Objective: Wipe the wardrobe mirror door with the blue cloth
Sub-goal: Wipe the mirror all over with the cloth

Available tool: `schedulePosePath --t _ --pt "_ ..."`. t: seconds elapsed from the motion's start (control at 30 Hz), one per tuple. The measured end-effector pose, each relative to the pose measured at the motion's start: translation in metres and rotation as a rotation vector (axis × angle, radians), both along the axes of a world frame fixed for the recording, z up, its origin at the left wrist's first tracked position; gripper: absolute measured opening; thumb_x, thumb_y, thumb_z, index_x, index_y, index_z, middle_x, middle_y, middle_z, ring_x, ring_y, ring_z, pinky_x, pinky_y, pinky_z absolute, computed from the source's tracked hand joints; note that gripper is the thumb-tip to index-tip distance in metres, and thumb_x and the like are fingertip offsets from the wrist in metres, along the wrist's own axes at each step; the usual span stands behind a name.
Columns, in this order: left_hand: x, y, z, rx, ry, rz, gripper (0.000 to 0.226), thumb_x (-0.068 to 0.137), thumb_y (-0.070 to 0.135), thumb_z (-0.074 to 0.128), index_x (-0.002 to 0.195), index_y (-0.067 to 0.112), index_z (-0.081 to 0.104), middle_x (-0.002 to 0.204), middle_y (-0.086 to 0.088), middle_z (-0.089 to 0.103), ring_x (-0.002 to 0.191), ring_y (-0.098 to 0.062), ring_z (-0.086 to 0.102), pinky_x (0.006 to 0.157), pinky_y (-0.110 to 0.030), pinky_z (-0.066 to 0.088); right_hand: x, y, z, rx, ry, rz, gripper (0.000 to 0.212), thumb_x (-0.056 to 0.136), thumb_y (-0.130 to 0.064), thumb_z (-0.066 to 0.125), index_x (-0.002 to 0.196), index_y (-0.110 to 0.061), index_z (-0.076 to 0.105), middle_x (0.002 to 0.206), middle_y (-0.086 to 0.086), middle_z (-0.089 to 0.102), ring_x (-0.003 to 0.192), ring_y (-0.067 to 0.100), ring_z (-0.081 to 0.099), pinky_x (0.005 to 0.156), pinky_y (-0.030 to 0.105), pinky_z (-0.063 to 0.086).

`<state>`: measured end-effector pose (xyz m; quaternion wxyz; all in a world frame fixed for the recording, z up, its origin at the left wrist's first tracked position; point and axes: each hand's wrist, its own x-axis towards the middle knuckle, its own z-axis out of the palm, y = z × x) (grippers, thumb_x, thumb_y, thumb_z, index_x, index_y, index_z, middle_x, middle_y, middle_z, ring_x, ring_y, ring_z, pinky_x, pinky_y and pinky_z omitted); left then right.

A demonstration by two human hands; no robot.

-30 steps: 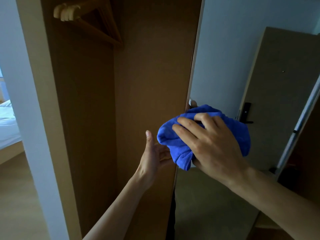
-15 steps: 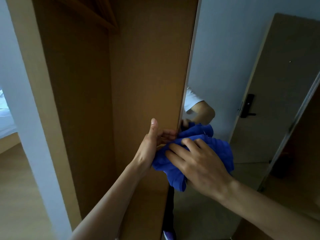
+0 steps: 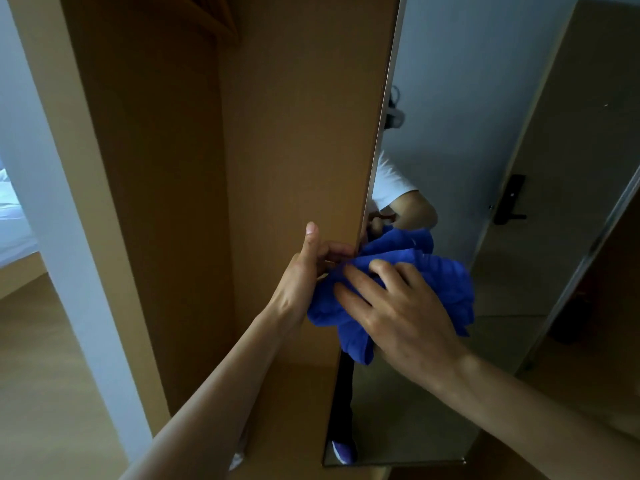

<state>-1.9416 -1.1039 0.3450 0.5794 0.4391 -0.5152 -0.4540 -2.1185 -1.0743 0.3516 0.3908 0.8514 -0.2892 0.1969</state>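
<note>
A bunched, soft blue cloth (image 3: 440, 282) is pressed against the glass of the tall wardrobe mirror door (image 3: 450, 403), close to its left edge and roughly midway down the visible pane. It is covered by the right hand (image 3: 398, 317), whose fingers are spread and laid flat over the folds rather than curled round them. This hold appears to be chosen so that pressure is passed across a wide patch of fabric. A tail of the cloth is left hanging below the palm.

The door is seen almost edge-on and is steadied by the left hand (image 3: 308, 271). The thumb is held straight against the plain brown wooden back panel (image 3: 298, 133), while the fingers are hooked round the thin edge, where their tips are shown reflected in the glass. This grip is judged to be a brace, so that the door is not swung away under the wiping.

How much of the pane has been cleaned cannot be told, as no streaks or marks can be made out.

A white short sleeve (image 3: 391, 181), a grey room door with a black lever handle (image 3: 512, 206) and a purple shoe (image 3: 343, 452) are reflected in the mirror. To the left are seen the brown wardrobe interior (image 3: 156, 202), a white wall post (image 3: 52, 220), a light wooden floor (image 3: 41, 375) and the corner of a white bed (image 3: 14, 223).
</note>
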Motion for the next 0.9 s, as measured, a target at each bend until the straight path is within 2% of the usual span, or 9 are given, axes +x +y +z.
schedulePosePath --t 0.1,0.17,0.23,0.37,0.5,0.63,0.77,0.9 --pt "-0.001 -0.002 -0.002 -0.016 -0.002 0.030 0.080 0.093 0.078 0.019 0.093 0.029 0.081 0.098 0.002 0.077 0.094 -0.011 0.071 0.090 -0.032 0.051 0.004 0.000 -0.019 0.081 0.024 -0.016 0.040 0.083 -0.023 0.066 0.121 -0.016 0.062 0.126 0.009 0.063 0.110 0.031 0.054 0.088 0.044 0.047" --pt "-0.004 -0.002 -0.003 -0.027 0.031 0.045 0.079 0.099 0.073 0.020 0.094 0.022 0.081 0.095 -0.002 0.077 0.091 -0.012 0.072 0.080 -0.025 0.054 0.006 0.000 -0.029 0.129 0.053 -0.042 0.045 0.078 -0.027 0.068 0.121 -0.017 0.062 0.125 0.008 0.063 0.108 0.030 0.054 0.087 0.044 0.048" --pt "-0.006 -0.002 -0.003 -0.035 0.045 0.044 0.078 0.103 0.067 0.020 0.099 0.015 0.078 0.092 -0.003 0.077 0.089 -0.013 0.072 0.077 -0.022 0.056 0.007 0.000 -0.036 0.172 0.092 -0.068 0.049 0.076 -0.030 0.068 0.122 -0.017 0.062 0.126 0.007 0.063 0.109 0.030 0.055 0.087 0.043 0.048" --pt "-0.007 0.000 -0.008 -0.052 0.030 0.046 0.074 0.103 0.067 0.023 0.105 0.016 0.077 0.097 -0.002 0.077 0.093 -0.011 0.072 0.080 -0.023 0.056 0.004 -0.001 -0.037 0.191 0.069 -0.026 0.047 0.076 -0.026 0.070 0.121 -0.018 0.062 0.123 0.004 0.064 0.105 0.028 0.057 0.086 0.042 0.048" --pt "-0.007 0.001 -0.013 -0.043 -0.050 0.084 0.068 0.097 0.072 0.025 0.105 0.030 0.078 0.106 0.004 0.077 0.102 -0.010 0.071 0.096 -0.032 0.051 0.005 -0.003 -0.018 0.085 -0.046 0.020 0.031 0.092 -0.018 0.061 0.122 -0.017 0.061 0.122 0.004 0.063 0.107 0.029 0.054 0.091 0.042 0.042" --pt "-0.004 0.001 -0.014 -0.038 -0.119 0.088 0.068 0.095 0.077 0.023 0.107 0.038 0.077 0.112 0.007 0.076 0.111 -0.010 0.069 0.107 -0.041 0.048 0.009 -0.011 -0.009 0.025 -0.089 0.017 0.028 0.097 -0.013 0.053 0.124 -0.014 0.060 0.125 0.007 0.061 0.110 0.030 0.051 0.093 0.043 0.039" --pt "-0.004 -0.003 -0.012 -0.039 -0.087 0.096 0.073 0.097 0.072 0.023 0.107 0.025 0.078 0.108 0.000 0.078 0.107 -0.015 0.071 0.104 -0.039 0.050 0.010 -0.015 -0.035 0.063 -0.010 0.001 0.031 0.089 -0.019 0.061 0.120 -0.015 0.061 0.122 0.007 0.062 0.108 0.031 0.050 0.091 0.043 0.039" --pt "-0.007 -0.005 -0.012 -0.051 -0.062 0.095 0.071 0.105 0.063 0.019 0.104 0.021 0.076 0.102 -0.002 0.079 0.099 -0.013 0.073 0.090 -0.026 0.054 0.016 -0.018 -0.064 0.135 0.077 -0.054 0.038 0.082 -0.019 0.055 0.119 -0.012 0.060 0.123 0.010 0.060 0.109 0.032 0.048 0.089 0.044 0.035"
